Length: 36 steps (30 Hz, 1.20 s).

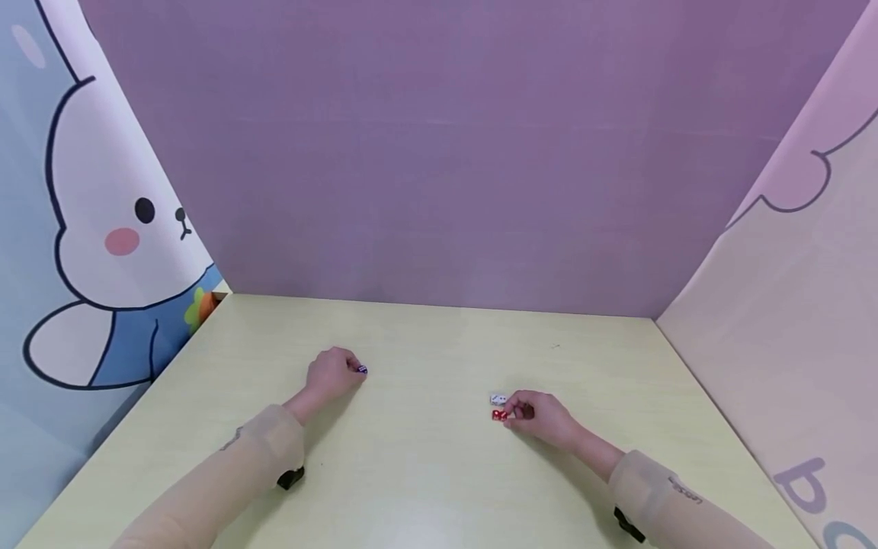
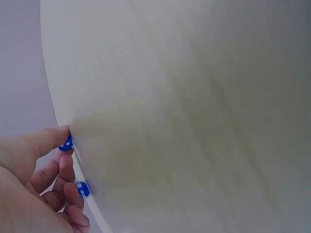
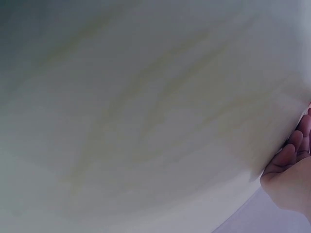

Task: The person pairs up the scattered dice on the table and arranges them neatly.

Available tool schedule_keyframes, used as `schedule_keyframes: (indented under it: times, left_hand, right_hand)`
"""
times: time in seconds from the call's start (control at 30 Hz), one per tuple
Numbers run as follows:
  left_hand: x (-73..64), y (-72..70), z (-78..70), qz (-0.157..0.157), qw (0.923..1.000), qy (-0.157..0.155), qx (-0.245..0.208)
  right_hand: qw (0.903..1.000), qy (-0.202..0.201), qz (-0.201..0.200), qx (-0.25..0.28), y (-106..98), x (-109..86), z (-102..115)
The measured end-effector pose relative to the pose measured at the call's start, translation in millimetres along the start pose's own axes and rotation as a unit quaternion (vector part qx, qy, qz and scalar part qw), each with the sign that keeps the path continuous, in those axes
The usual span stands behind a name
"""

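Note:
On the left of the tabletop, my left hand (image 1: 334, 373) pinches a blue die (image 2: 66, 142) between thumb and index finger. Another blue die (image 2: 83, 189) lies by the other curled fingers in the left wrist view. Right of the middle, my right hand (image 1: 545, 418) has thumb and index finger closed at the right-hand one of two red dice (image 1: 496, 415) set side by side. Just beyond them sit white dice (image 1: 497, 399), also side by side, close to the right index finger. In the right wrist view the right hand's curled fingers show only at the edge, and the dice there are mostly hidden.
A pale wood-look table (image 1: 425, 473) lies under both hands. Behind it rises a plain purple panel (image 1: 439, 152). Printed panels stand at both sides, the left one with a cartoon rabbit (image 1: 123, 183).

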<state>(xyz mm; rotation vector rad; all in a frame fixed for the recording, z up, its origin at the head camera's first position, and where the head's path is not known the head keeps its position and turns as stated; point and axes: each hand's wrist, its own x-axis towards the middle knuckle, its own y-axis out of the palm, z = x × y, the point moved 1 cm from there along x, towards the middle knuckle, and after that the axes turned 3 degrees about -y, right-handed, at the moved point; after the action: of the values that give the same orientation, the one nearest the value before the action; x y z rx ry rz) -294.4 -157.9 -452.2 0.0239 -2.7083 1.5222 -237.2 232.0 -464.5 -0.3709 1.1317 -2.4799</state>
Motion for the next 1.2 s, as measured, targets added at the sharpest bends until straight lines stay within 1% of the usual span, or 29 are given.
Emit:
schedule_keyframes:
  times: [0.1, 0.33, 0.53, 0.6, 0.77, 0.8, 0.97, 1.2]
  left_hand:
    - [-1.3, 3.9, -8.1, 0.006, 0.9999, 0.013, -0.001]
    - [-9.3, 12.2, -29.5, 0.022, 0.9988, 0.043, -0.009]
    - [-14.1, 22.5, -44.8, 0.026, 0.998, 0.052, -0.024]
    - [-15.1, 26.1, -48.6, 0.026, 0.9977, 0.058, -0.025]
    - [-19.4, 32.2, -57.5, 0.032, 0.9963, 0.077, -0.021]
    - [-20.8, 33.2, -59.5, 0.034, 0.9958, 0.082, -0.021]
    - [-27.8, 36.9, -69.4, 0.052, 0.9932, 0.099, -0.031]
    - [-37.0, 43.7, -78.4, 0.075, 0.9885, 0.123, -0.046]
  right_hand:
    - [1.0, 0.001, 0.0, 0.001, 0.3, -0.1, -1.1]
    - [1.0, 0.005, 0.0, -0.003, 0.9, -0.2, -2.0]
    - [1.0, -0.004, -0.004, 0.002, 0.5, 0.0, -0.1]
    - [0.9999, -0.011, -0.004, 0.002, 0.2, -0.1, 0.1]
    - [0.9999, -0.008, 0.003, 0.011, -0.7, -0.5, 0.5]
    - [0.9999, -0.002, 0.005, 0.015, -0.8, -0.5, 0.3]
    - [0.9998, -0.006, 0.012, 0.016, -3.1, -1.8, 0.5]
    - [0.9996, -0.01, 0.019, 0.021, -7.3, -4.8, -0.2]
